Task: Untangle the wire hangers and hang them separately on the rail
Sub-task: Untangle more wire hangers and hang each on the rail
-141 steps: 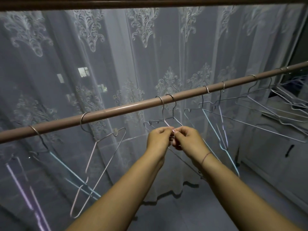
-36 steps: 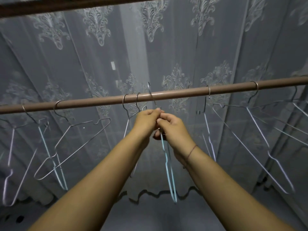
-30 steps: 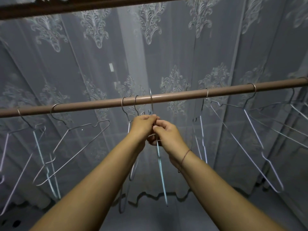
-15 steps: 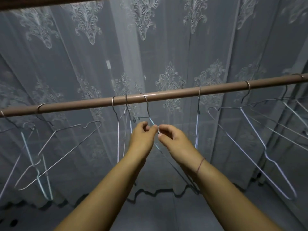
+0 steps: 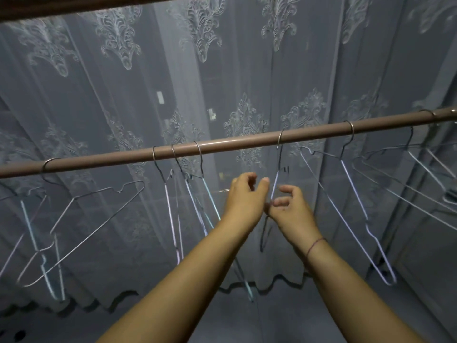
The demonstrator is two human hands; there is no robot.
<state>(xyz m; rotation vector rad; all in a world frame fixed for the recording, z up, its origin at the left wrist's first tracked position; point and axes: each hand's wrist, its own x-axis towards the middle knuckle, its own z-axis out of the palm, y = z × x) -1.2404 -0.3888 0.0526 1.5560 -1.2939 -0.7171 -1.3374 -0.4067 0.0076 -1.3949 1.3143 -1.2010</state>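
A brown rail [image 5: 237, 142] runs across the view, rising to the right. Several thin wire hangers hang on it by their hooks. Three sit close together left of centre [image 5: 173, 184], the rightmost of them a light-blue hanger [image 5: 209, 194]. Another hanger [image 5: 278, 167] hangs alone just right of centre. My left hand [image 5: 243, 199] is below the rail with its fingers spread and nothing in it. My right hand [image 5: 290, 209] is beside it, fingers loosely curled, right next to the lone hanger's wire; no grip on the wire shows.
More hangers hang at the far left [image 5: 81, 219] and the far right [image 5: 358, 194], some overlapping each other. A sheer patterned curtain [image 5: 242, 70] hangs right behind the rail. A dark wooden beam [image 5: 74, 6] crosses the top. Grey floor lies below.
Both hands have let go of the light-blue hanger, which now hangs on the rail. The hands have moved right toward the lone hanger, and their fingers have spread.
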